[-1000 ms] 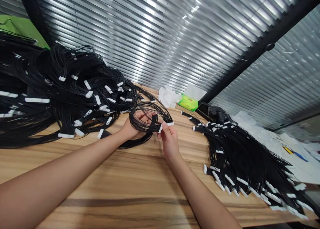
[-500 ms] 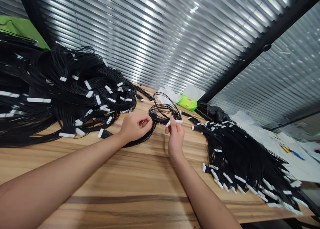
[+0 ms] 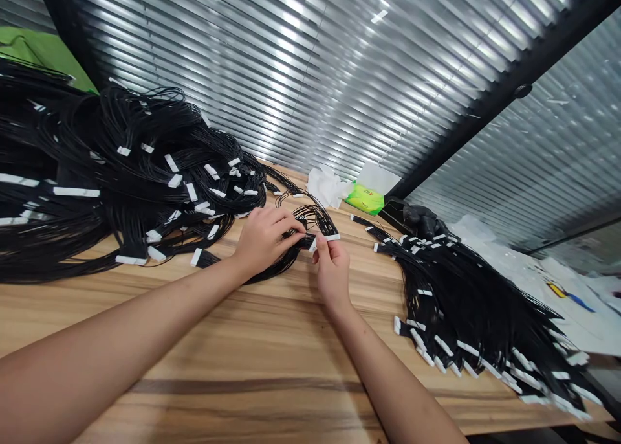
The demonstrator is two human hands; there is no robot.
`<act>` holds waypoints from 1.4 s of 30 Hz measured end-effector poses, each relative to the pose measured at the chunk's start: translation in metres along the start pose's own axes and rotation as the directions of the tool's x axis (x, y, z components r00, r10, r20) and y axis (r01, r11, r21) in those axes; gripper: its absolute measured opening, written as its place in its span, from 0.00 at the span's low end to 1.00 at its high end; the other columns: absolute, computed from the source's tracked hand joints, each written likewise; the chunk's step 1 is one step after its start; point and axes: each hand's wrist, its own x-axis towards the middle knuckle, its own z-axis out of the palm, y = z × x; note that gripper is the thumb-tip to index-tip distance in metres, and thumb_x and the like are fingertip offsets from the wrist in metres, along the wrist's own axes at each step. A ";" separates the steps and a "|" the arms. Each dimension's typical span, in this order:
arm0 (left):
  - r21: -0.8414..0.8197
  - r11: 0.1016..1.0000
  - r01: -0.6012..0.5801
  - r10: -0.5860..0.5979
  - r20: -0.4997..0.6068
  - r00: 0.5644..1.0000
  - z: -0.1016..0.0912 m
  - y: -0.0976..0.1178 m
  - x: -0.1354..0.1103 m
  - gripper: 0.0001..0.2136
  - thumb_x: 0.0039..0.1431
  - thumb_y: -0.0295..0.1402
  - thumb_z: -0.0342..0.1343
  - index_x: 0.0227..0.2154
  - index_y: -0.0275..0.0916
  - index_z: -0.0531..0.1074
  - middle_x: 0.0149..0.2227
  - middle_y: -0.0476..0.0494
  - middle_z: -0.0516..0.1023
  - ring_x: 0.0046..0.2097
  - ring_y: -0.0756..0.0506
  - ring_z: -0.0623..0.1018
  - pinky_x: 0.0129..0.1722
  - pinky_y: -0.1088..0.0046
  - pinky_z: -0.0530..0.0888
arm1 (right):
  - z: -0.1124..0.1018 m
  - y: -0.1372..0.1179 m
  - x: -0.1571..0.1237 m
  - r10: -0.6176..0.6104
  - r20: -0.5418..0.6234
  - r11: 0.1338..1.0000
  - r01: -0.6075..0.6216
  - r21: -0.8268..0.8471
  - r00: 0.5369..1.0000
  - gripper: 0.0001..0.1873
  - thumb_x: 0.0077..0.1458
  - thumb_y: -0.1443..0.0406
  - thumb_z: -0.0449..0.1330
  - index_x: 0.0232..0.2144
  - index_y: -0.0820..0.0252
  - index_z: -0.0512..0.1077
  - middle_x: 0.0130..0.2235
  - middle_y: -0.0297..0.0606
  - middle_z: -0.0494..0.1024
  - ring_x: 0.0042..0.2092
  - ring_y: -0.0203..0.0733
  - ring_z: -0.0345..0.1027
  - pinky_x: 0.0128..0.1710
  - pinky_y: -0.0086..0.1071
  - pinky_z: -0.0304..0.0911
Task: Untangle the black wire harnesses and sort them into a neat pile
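Observation:
Near the middle of the table, a black wire harness (image 3: pixel 310 217) with white connectors loops up behind my hands. My right hand (image 3: pixel 332 263) pinches its end at a white connector (image 3: pixel 313 244), and another white connector (image 3: pixel 332 237) sits just above those fingers. From the left, my left hand (image 3: pixel 269 237) closes thumb and forefinger on the black wires close to that connector. Some wires run out of sight under my left hand. A further white connector (image 3: pixel 196 257) lies on the wood by my left wrist.
A large heap of black wire harnesses (image 3: pixel 145 153) covers the left side. Another pile (image 3: pixel 466 288) fans out at right, its white connectors toward the front edge. Behind are a green tissue pack (image 3: pixel 365 199), crumpled white tissue (image 3: pixel 326 186) and a ribbed metallic wall (image 3: pixel 272 75).
My right hand has shifted slightly left with the connectors, and the wire loops have dropped lower. My left hand's fingers have stretched right, onto the wires near the connector.

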 end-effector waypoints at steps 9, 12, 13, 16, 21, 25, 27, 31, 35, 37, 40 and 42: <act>0.021 1.000 -0.003 0.002 0.008 1.000 0.001 0.001 -0.001 0.10 0.62 0.40 0.52 0.31 0.40 0.72 0.38 0.45 0.77 0.41 0.44 0.71 0.42 0.65 0.59 | -0.002 -0.002 0.000 -0.046 -0.028 0.992 0.042 -0.117 0.999 0.17 0.57 0.54 0.54 0.22 0.58 0.65 0.19 0.27 0.62 0.24 0.34 0.53 0.25 0.30 0.51; -0.016 0.998 -0.053 0.053 -0.002 0.999 0.002 0.001 -0.001 0.11 0.62 0.41 0.52 0.29 0.40 0.70 0.35 0.48 0.77 0.40 0.45 0.72 0.42 0.65 0.58 | -0.002 -0.001 0.001 -0.050 -0.044 0.993 0.044 -0.112 0.998 0.19 0.55 0.53 0.55 0.21 0.58 0.64 0.19 0.26 0.62 0.23 0.33 0.53 0.25 0.30 0.50; -0.033 0.996 -0.082 0.083 0.001 0.997 0.002 0.001 -0.002 0.12 0.62 0.41 0.52 0.28 0.39 0.69 0.33 0.49 0.77 0.38 0.46 0.72 0.42 0.65 0.58 | -0.002 -0.001 0.002 -0.042 -0.050 0.995 0.037 -0.091 0.998 0.19 0.55 0.52 0.56 0.20 0.58 0.64 0.18 0.26 0.62 0.23 0.33 0.53 0.25 0.30 0.50; -0.081 0.985 -0.150 0.153 0.032 0.988 0.002 0.001 -0.003 0.13 0.63 0.39 0.51 0.24 0.39 0.68 0.25 0.52 0.75 0.33 0.48 0.71 0.43 0.64 0.58 | -0.003 0.000 0.007 0.018 -0.104 0.996 -0.009 0.087 0.994 0.20 0.53 0.51 0.57 0.21 0.58 0.64 0.18 0.25 0.61 0.22 0.32 0.52 0.25 0.29 0.50; -0.148 0.986 -0.081 0.096 0.096 0.991 0.005 -0.002 -0.003 0.12 0.65 0.35 0.47 0.29 0.39 0.73 0.31 0.51 0.79 0.37 0.48 0.74 0.46 0.64 0.58 | -0.004 -0.004 0.014 0.176 -0.077 0.853 -0.113 0.509 0.981 0.16 0.47 0.54 0.65 0.24 0.58 0.66 0.22 0.25 0.65 0.22 0.30 0.54 0.24 0.27 0.53; -0.236 0.971 -0.047 0.098 0.209 0.973 0.011 -0.007 -0.001 0.14 0.66 0.36 0.46 0.32 0.40 0.76 0.35 0.46 0.80 0.40 0.46 0.76 0.43 0.68 0.64 | -0.002 -0.008 0.013 0.290 0.039 0.702 -0.240 0.671 0.956 0.15 0.44 0.56 0.68 0.26 0.58 0.68 0.26 0.27 0.70 0.23 0.29 0.56 0.26 0.26 0.58; -0.303 0.953 -0.024 0.104 0.253 0.962 0.013 -0.008 -0.001 0.14 0.66 0.36 0.46 0.33 0.39 0.76 0.36 0.44 0.80 0.40 0.46 0.76 0.41 0.69 0.67 | -0.001 -0.008 0.012 0.328 0.087 0.651 -0.291 0.701 0.941 0.14 0.45 0.57 0.68 0.27 0.59 0.69 0.27 0.27 0.72 0.23 0.28 0.56 0.27 0.26 0.60; -0.420 0.907 0.018 0.112 0.284 0.952 0.014 -0.009 -0.001 0.15 0.66 0.35 0.44 0.36 0.40 0.76 0.38 0.45 0.80 0.41 0.46 0.76 0.42 0.71 0.68 | 0.000 -0.009 0.011 0.351 0.208 0.554 -0.382 0.740 0.913 0.10 0.50 0.61 0.66 0.25 0.59 0.69 0.25 0.26 0.70 0.22 0.28 0.56 0.26 0.25 0.60; -0.426 0.894 0.140 -0.096 0.125 0.988 0.013 -0.013 -0.002 0.14 0.66 0.35 0.45 0.34 0.38 0.76 0.37 0.45 0.80 0.41 0.46 0.75 0.43 0.70 0.67 | 0.001 -0.011 0.009 0.320 0.325 0.486 -0.449 0.750 0.890 0.10 0.53 0.63 0.63 0.23 0.60 0.69 0.23 0.26 0.70 0.21 0.27 0.53 0.24 0.25 0.57; -0.380 0.908 0.180 -0.177 0.042 0.983 0.013 -0.015 -0.002 0.14 0.65 0.34 0.46 0.31 0.38 0.76 0.34 0.45 0.79 0.40 0.46 0.75 0.43 0.69 0.67 | 0.001 -0.012 0.007 0.293 0.364 0.501 -0.466 0.730 0.884 0.10 0.53 0.63 0.63 0.22 0.59 0.70 0.23 0.27 0.70 0.20 0.28 0.52 0.24 0.25 0.57; -0.358 0.916 0.181 -0.186 0.020 0.982 0.016 -0.018 -0.004 0.13 0.64 0.34 0.47 0.32 0.37 0.76 0.35 0.44 0.80 0.41 0.45 0.75 0.44 0.67 0.67 | 0.001 -0.013 0.005 0.252 0.384 0.560 -0.458 0.691 0.888 0.09 0.54 0.63 0.62 0.23 0.58 0.71 0.24 0.28 0.71 0.21 0.29 0.52 0.26 0.27 0.58; -0.400 0.896 0.192 -0.195 0.034 0.980 0.019 -0.020 -0.005 0.12 0.63 0.35 0.48 0.34 0.37 0.77 0.37 0.44 0.80 0.42 0.44 0.76 0.45 0.67 0.68 | 0.001 -0.014 0.004 0.231 0.383 0.603 -0.441 0.665 0.894 0.08 0.55 0.62 0.61 0.25 0.57 0.72 0.24 0.29 0.71 0.22 0.30 0.52 0.27 0.28 0.59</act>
